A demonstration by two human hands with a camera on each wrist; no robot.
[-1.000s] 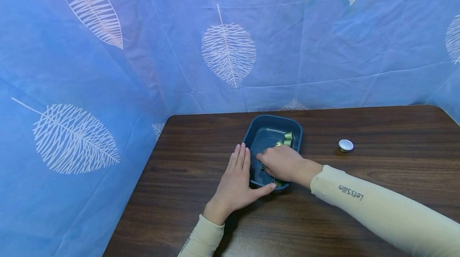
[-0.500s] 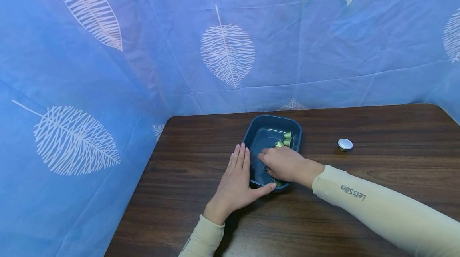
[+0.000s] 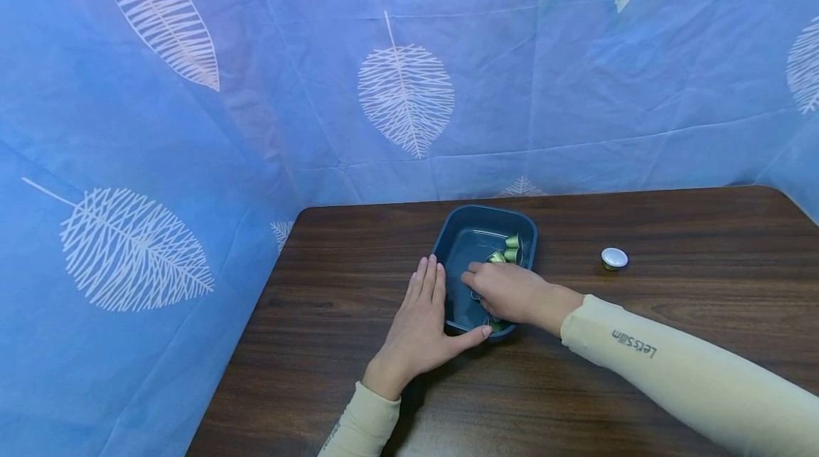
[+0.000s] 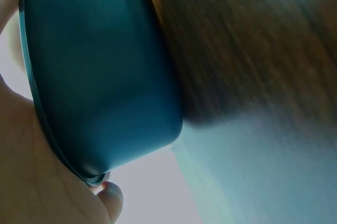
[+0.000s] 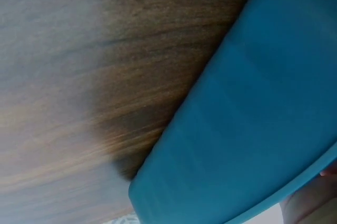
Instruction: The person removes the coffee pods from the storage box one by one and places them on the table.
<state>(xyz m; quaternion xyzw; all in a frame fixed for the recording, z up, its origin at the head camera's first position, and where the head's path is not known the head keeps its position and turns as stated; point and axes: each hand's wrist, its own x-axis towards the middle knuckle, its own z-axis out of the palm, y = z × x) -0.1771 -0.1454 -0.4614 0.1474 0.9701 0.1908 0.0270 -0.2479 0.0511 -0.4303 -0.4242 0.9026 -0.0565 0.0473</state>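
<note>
A dark blue rectangular bin [image 3: 456, 237] stands on the wooden table with several green coffee capsules [image 3: 513, 241] inside, mostly along its right wall. My left hand [image 3: 419, 329] rests against the bin's left rim, fingers straight, thumb across the near corner. In the left wrist view, the palm lies along the rim of the bin [image 4: 105, 77]. Reaching in over the right wall, my right hand [image 3: 505, 292] has curled fingers low in the bin. A shiny capsule edge [image 3: 475, 296] shows between its index finger and thumb; whether they grip it I cannot tell.
One coffee capsule [image 3: 614, 259] with a silver-white lid sits on the table [image 3: 691, 258] to the right of the bin. A blue cloth with white leaf prints [image 3: 409, 98] hangs behind and to the left of the table.
My right hand has shifted slightly right inside the bin, and the capsule edge under its fingers shows a little further right. The left hand and the bin stay in place.
</note>
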